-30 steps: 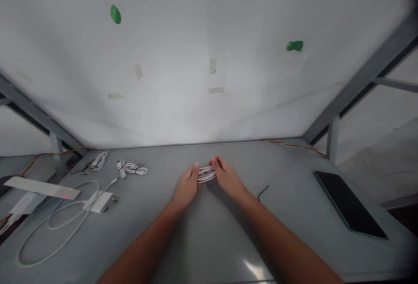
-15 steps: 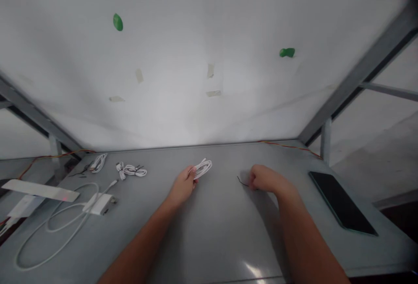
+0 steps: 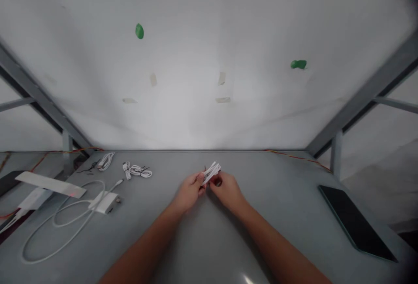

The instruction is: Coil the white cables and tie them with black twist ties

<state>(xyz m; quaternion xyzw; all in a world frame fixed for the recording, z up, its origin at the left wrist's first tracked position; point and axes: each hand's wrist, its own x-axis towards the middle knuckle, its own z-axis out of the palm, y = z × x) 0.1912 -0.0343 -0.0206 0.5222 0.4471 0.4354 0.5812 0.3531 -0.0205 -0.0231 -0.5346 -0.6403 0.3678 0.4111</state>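
My left hand (image 3: 189, 190) pinched the folded white cable (image 3: 211, 172); my right hand (image 3: 225, 188), at three o'clock, touched it, fingers curled together.

Setting: workshop or assembly bench for small electronics.
Work surface: grey metal table (image 3: 294, 179), lower half of frame.
Enclosure: grey metal frame struts (image 3: 362, 97) at upper left and right; white backing panel (image 3: 209, 58) with tape scraps and green marks.
Stock: bundled white cables (image 3: 139, 171) at left; loose long white cable (image 3: 58, 232) with adapter (image 3: 105, 202), lower left.
Device: dark flat phone (image 3: 355, 223), lower right.
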